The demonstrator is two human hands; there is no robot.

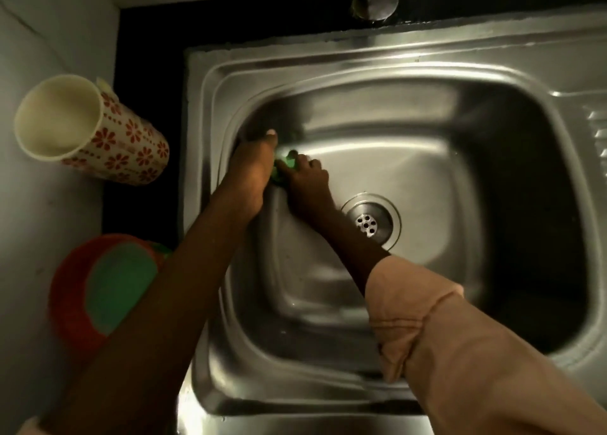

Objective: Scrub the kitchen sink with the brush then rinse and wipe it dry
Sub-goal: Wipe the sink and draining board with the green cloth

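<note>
In sink (377, 83): both hands w/ scrubber (285, 165).

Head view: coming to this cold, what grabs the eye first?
Both hands meet at the left wall of the steel sink, the left hand and right hand together gripping a small green scrubber. Just right of them sits the round drain. On the counter to the left stands a flowered cup.

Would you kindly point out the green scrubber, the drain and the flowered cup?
green scrubber (289, 162): head view, visible green edge between the hands.
drain (367, 225): head view, perforated centre.
flowered cup (131, 139): head view, patterned side wall.
</note>
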